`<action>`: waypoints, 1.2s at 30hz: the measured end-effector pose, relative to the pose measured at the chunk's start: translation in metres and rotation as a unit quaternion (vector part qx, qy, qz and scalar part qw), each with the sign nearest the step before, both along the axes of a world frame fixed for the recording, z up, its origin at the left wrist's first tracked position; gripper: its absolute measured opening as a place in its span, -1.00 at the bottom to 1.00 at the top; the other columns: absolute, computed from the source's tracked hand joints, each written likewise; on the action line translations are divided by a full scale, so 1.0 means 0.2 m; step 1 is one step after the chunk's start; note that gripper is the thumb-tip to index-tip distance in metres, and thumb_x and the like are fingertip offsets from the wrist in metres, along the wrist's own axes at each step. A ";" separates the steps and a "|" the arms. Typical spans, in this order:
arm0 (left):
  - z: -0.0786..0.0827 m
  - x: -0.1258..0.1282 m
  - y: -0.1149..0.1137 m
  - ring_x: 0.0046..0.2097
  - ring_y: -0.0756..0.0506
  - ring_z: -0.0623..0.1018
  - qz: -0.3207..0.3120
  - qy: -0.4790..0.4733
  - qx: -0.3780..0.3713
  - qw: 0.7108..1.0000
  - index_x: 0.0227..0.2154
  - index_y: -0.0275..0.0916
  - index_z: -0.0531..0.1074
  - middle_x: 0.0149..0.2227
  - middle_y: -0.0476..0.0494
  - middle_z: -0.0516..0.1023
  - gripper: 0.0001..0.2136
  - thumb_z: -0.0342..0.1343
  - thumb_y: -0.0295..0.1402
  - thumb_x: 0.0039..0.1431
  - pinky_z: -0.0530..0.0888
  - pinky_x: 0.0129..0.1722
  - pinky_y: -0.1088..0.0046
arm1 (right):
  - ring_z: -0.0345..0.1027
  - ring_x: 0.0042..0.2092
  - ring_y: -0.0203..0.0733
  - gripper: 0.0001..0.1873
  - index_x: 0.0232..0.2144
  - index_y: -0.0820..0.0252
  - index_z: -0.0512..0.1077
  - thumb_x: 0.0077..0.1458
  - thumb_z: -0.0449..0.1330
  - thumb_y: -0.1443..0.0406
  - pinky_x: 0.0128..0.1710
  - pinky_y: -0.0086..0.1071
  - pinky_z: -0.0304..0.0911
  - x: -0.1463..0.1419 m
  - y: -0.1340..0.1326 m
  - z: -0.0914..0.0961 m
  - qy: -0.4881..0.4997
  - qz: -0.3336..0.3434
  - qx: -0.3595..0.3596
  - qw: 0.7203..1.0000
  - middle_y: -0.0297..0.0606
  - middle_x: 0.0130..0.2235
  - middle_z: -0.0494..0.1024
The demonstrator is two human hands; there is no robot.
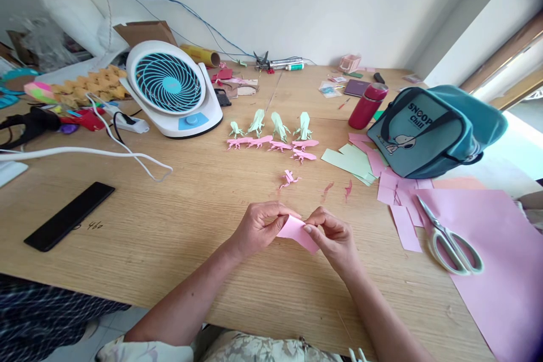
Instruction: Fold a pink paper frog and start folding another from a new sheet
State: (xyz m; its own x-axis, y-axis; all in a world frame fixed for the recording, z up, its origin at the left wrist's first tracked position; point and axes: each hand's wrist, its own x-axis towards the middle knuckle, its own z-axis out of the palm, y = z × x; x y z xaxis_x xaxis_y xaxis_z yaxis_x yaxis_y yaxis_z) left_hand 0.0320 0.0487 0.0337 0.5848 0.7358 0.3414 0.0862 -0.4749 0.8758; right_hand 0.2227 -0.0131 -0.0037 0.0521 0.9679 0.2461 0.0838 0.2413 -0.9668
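Observation:
A small piece of pink paper [298, 232] is stretched between my two hands, close above the tabletop. My left hand [259, 226] pinches its upper left part between thumb and fingers. At its upper right edge, my right hand [333, 237] grips the paper between thumb and forefinger. The sheet looks slightly curved, and its lower right corner hangs free. Just beyond my hands lies a small pink folded paper figure [289, 179]. Farther back, several pink paper insects [280, 146] stand in a row before several pale green ones [278, 125].
Scissors [449, 240] rest on a large pink sheet [504, 243] at right, near pink and green paper pieces [350, 163]. Behind them are a teal bag [428, 130] and red bottle [368, 106]. A fan [172, 90], white cable [85, 153] and black flat object [70, 216] occupy the left.

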 end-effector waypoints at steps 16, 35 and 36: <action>-0.02 0.01 -0.01 -0.28 -0.03 0.58 -0.005 0.006 -0.001 1.000 -0.26 -0.27 0.62 -0.34 -0.14 0.64 -0.78 0.04 -0.41 0.29 0.42 -0.24 0.53 | 0.31 -0.36 -0.22 -0.87 -0.43 0.09 0.54 0.14 0.29 0.22 -0.32 -0.34 0.20 -0.01 0.00 -0.01 0.007 0.006 -0.022 1.000 -0.30 -0.42 0.47; -0.01 0.02 -0.03 -0.27 -0.04 0.55 -0.005 0.008 0.005 1.000 -0.28 -0.29 0.59 -0.33 -0.12 0.62 -0.82 0.10 -0.36 0.26 0.40 -0.20 0.48 | 0.29 -0.38 -0.26 -0.85 -0.46 0.14 0.46 0.18 0.23 0.29 -0.33 -0.38 0.19 -0.03 -0.01 0.03 -0.048 -0.022 0.004 0.999 -0.34 -0.44 0.43; -0.01 0.02 -0.03 -0.28 -0.04 0.54 0.002 0.009 0.019 1.000 -0.29 -0.29 0.58 -0.34 -0.11 0.61 -0.85 0.14 -0.35 0.23 0.39 -0.20 0.47 | 0.29 -0.38 -0.26 -0.84 -0.46 0.14 0.46 0.18 0.23 0.29 -0.34 -0.38 0.19 -0.03 -0.01 0.03 -0.051 -0.025 0.007 0.998 -0.34 -0.44 0.44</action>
